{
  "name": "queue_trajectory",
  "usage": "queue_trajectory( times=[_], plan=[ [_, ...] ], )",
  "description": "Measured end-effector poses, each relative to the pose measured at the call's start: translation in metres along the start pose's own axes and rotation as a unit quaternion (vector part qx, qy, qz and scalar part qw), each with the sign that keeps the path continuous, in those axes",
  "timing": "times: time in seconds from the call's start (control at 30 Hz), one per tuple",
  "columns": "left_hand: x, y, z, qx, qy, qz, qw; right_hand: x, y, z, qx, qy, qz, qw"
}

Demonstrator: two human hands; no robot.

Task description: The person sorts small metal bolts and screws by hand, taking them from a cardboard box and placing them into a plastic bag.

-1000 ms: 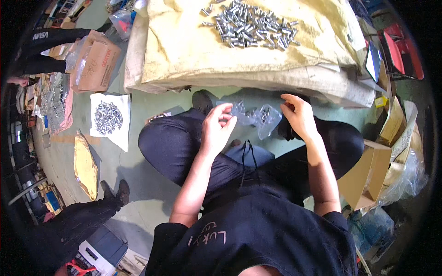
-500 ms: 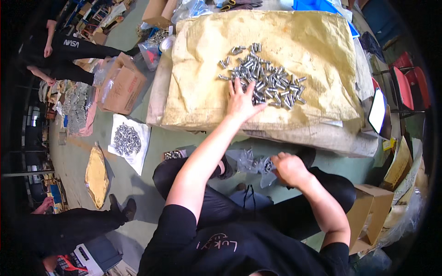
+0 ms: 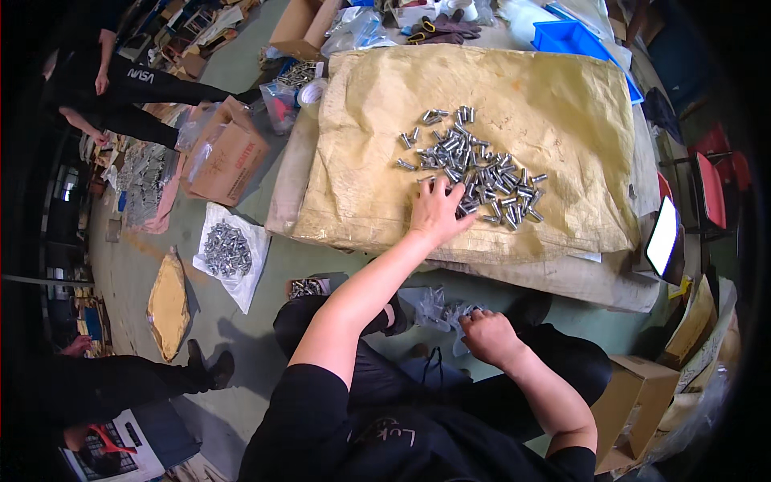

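A loose pile of short silvery metal bolts [image 3: 478,169] lies on a tan woven sheet [image 3: 562,104] spread over the table. My left hand [image 3: 438,213] is at the pile's near-left edge, palm down. Its fingers are bent but apart, touching the bolts, with the thumb out to the right. Below the table's front edge, over my lap, my right hand [image 3: 491,337] is closed at the rim of a clear plastic bag [image 3: 438,309]. Some shiny metal pieces show through the bag. What else the curled right fingers hold is hidden.
On the floor at left, more bolts [image 3: 227,251] lie on a white sheet, near a cardboard box [image 3: 225,157]. A blue bin [image 3: 570,38] and dark gloves [image 3: 442,30] are at the table's far side. Two other people stand at left. Another carton [image 3: 638,402] is at lower right.
The view has shifted, so the table sits lower. My left fingers are more bent at the bolts than before. My right hand has moved left and down, beside the bag.
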State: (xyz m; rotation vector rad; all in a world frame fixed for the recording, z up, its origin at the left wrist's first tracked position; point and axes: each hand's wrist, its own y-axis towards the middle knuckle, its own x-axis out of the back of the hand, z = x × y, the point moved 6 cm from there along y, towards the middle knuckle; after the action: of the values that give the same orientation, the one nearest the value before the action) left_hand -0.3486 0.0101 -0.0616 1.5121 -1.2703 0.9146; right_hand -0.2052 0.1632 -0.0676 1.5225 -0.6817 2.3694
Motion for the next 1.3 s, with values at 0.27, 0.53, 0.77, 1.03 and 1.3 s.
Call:
queue_trajectory(
  times=[0.27,0.53,0.77,1.03,1.3],
  plan=[
    [-0.002,-0.005,0.019,-0.046,-0.012,-0.001,0.999,0.0,0.018,0.017,0.039,0.003,0.017,0.999],
    [-0.008,-0.005,0.013,-0.142,-0.026,-0.078,0.986,-0.01,0.006,0.023,0.035,0.047,0.063,0.996],
    [-0.002,0.003,0.016,-0.202,-0.007,0.005,0.979,-0.016,0.012,0.029,0.093,0.048,0.053,0.993],
    [-0.022,0.008,-0.004,-0.186,0.092,-0.05,0.977,0.022,0.013,0.039,-0.009,0.1,0.138,0.985],
    [0.003,0.011,0.006,-0.092,-0.042,-0.009,0.995,0.008,0.015,0.028,0.033,0.126,0.097,0.987]
  ],
)
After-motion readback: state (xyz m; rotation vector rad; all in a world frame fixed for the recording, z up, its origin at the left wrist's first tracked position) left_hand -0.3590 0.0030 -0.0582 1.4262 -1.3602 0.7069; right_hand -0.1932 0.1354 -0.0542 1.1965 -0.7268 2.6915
